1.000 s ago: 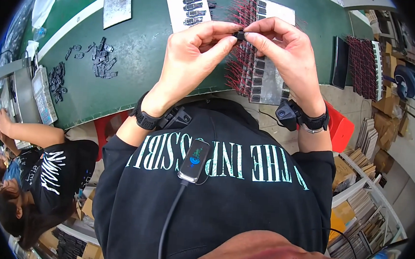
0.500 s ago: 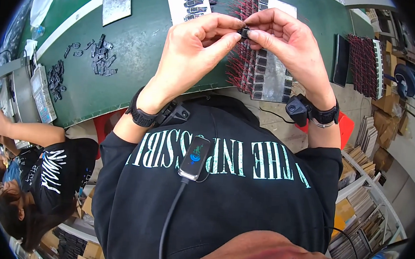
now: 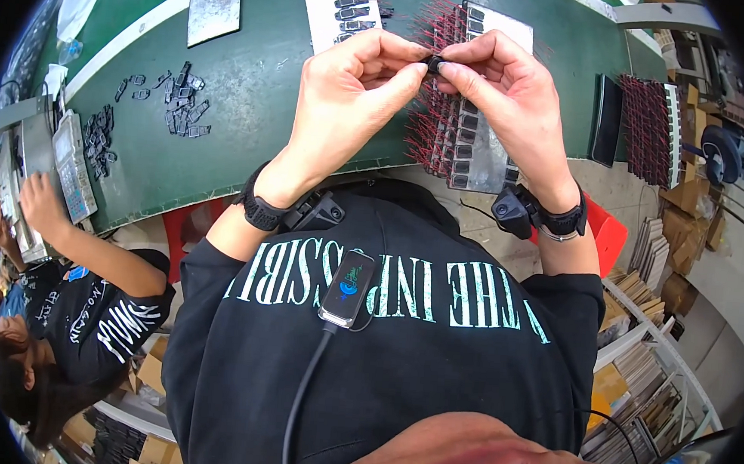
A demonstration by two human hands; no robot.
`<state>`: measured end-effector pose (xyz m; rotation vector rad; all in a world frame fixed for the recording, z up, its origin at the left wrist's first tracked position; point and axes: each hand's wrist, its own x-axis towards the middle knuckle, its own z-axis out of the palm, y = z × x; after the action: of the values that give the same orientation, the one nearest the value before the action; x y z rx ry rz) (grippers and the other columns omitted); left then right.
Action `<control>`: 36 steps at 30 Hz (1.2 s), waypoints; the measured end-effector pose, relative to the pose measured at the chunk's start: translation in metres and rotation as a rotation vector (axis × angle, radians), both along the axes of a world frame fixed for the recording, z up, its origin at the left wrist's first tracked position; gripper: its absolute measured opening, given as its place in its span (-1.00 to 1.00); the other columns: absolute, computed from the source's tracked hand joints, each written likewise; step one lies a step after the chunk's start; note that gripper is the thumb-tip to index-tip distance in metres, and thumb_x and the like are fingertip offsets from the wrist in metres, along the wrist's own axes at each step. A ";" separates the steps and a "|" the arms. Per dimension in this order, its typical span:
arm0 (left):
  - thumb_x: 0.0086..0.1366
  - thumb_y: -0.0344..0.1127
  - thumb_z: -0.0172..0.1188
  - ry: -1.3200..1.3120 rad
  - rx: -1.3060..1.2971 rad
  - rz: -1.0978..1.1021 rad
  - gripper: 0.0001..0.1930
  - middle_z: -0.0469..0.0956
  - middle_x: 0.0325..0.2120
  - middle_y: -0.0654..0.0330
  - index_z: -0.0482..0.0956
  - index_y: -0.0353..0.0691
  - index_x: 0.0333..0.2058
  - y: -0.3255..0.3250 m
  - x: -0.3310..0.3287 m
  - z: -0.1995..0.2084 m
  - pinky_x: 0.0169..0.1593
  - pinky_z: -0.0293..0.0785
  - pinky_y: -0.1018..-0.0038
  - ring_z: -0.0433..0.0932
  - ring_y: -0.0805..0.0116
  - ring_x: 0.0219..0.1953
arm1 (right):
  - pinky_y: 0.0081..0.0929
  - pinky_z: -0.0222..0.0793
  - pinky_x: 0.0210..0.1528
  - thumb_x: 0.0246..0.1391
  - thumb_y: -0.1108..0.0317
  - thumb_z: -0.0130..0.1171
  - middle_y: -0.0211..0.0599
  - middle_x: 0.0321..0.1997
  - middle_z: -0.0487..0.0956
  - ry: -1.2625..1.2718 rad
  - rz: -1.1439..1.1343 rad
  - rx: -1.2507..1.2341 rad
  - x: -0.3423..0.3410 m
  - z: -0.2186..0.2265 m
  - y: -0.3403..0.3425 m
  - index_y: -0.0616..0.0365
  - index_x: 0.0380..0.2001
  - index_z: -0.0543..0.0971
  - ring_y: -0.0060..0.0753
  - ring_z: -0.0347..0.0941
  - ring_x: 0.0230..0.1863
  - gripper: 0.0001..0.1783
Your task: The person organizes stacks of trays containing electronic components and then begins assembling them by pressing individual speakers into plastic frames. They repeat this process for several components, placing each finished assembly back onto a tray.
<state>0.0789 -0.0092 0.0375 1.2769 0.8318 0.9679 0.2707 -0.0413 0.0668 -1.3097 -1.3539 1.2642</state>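
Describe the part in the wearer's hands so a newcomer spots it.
Find the green table; above it, near the picture's top middle, the left hand and right hand nearly meet. Pinched between them is the small black part, held up, unlike the loose black parts lying on the table.

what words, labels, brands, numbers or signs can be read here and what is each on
Wording not copied here.
Wearer's black top: large pale green lettering, readable.
Co-worker's black shirt: white lettering, partly readable.
Chest device: screen marks too small to read.
Grey panel at left: markings too small to read.
Held black part: no text discernible.
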 end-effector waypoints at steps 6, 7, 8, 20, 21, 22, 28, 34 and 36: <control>0.26 -0.49 0.23 -0.008 0.009 -0.011 -0.83 0.67 -0.37 0.23 0.62 -0.35 -0.17 0.002 -0.001 0.000 -0.20 0.53 0.67 0.60 0.62 -0.31 | -0.63 0.50 -0.03 0.19 0.49 0.19 -0.34 -0.17 0.57 0.083 0.070 -0.007 0.004 0.002 0.006 0.30 -0.14 0.53 -0.60 0.53 -0.16 -0.82; 0.26 -0.49 0.23 -0.010 -0.009 -0.012 -0.83 0.67 -0.37 0.23 0.62 -0.35 -0.17 0.002 -0.001 0.000 -0.20 0.53 0.67 0.60 0.62 -0.31 | -0.63 0.50 -0.03 0.19 0.49 0.19 -0.34 -0.17 0.57 0.084 0.072 -0.009 0.004 0.004 0.007 0.30 -0.14 0.53 -0.60 0.53 -0.16 -0.82; 0.26 -0.49 0.23 -0.011 -0.026 -0.013 -0.83 0.67 -0.37 0.23 0.62 -0.35 -0.17 0.001 -0.001 -0.001 -0.20 0.53 0.67 0.60 0.62 -0.31 | -0.63 0.50 -0.03 0.19 0.49 0.19 -0.34 -0.16 0.56 0.070 0.086 -0.032 0.004 0.005 0.007 0.30 -0.13 0.53 -0.61 0.52 -0.15 -0.81; 0.28 -0.47 0.23 -0.023 -0.024 -0.054 -0.84 0.66 -0.35 0.20 0.60 -0.36 -0.17 0.000 -0.002 -0.001 -0.19 0.56 0.65 0.63 0.55 -0.30 | -0.63 0.47 -0.02 0.21 0.51 0.15 -0.36 -0.12 0.52 -0.002 0.088 0.018 0.000 -0.001 0.001 0.28 -0.03 0.48 -0.62 0.50 -0.13 -0.74; 0.28 -0.47 0.24 -0.034 -0.027 -0.081 -0.84 0.66 -0.34 0.19 0.60 -0.37 -0.17 0.002 -0.002 -0.002 -0.19 0.57 0.64 0.63 0.54 -0.30 | -0.63 0.47 -0.02 0.21 0.51 0.15 -0.36 -0.13 0.52 -0.107 0.098 0.073 -0.001 0.001 0.000 0.27 -0.01 0.47 -0.63 0.49 -0.13 -0.72; 0.28 -0.47 0.24 -0.033 -0.026 -0.078 -0.84 0.66 -0.34 0.19 0.60 -0.37 -0.17 0.003 -0.002 -0.004 -0.19 0.57 0.64 0.63 0.54 -0.30 | -0.63 0.46 -0.02 0.21 0.50 0.15 -0.37 -0.15 0.52 -0.211 0.113 0.129 -0.001 0.003 0.000 0.27 0.00 0.46 -0.63 0.49 -0.13 -0.71; 0.28 -0.46 0.24 -0.178 -0.353 -0.172 -0.82 0.66 -0.33 0.14 0.56 -0.41 -0.17 0.012 -0.002 -0.015 -0.18 0.61 0.59 0.66 0.44 -0.30 | -0.65 0.44 -0.05 0.22 0.52 0.11 -0.38 -0.19 0.52 0.113 0.103 -0.238 0.006 0.013 0.005 0.27 0.05 0.44 -0.64 0.48 -0.17 -0.68; 0.30 -0.44 0.22 -0.166 -0.243 -0.120 -0.82 0.65 -0.34 0.16 0.56 -0.40 -0.17 0.010 -0.010 -0.004 -0.19 0.59 0.63 0.65 0.47 -0.33 | -0.65 0.43 -0.09 0.19 0.54 0.12 -0.35 -0.16 0.54 -0.061 0.108 -0.055 -0.012 0.011 0.010 0.24 0.16 0.41 -0.57 0.49 -0.20 -0.55; 0.28 -0.43 0.23 -0.117 -0.141 -0.040 -0.83 0.65 -0.37 0.20 0.57 -0.38 -0.18 0.000 -0.006 0.001 -0.22 0.57 0.64 0.62 0.53 -0.35 | -0.64 0.43 -0.08 0.17 0.55 0.13 -0.35 -0.15 0.54 -0.260 0.116 0.129 -0.021 0.008 0.006 0.23 0.17 0.41 -0.55 0.49 -0.18 -0.53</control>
<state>0.0729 -0.0095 0.0386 1.1016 0.7676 0.9264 0.2499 -0.0351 0.0750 -1.3557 -1.6864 1.0881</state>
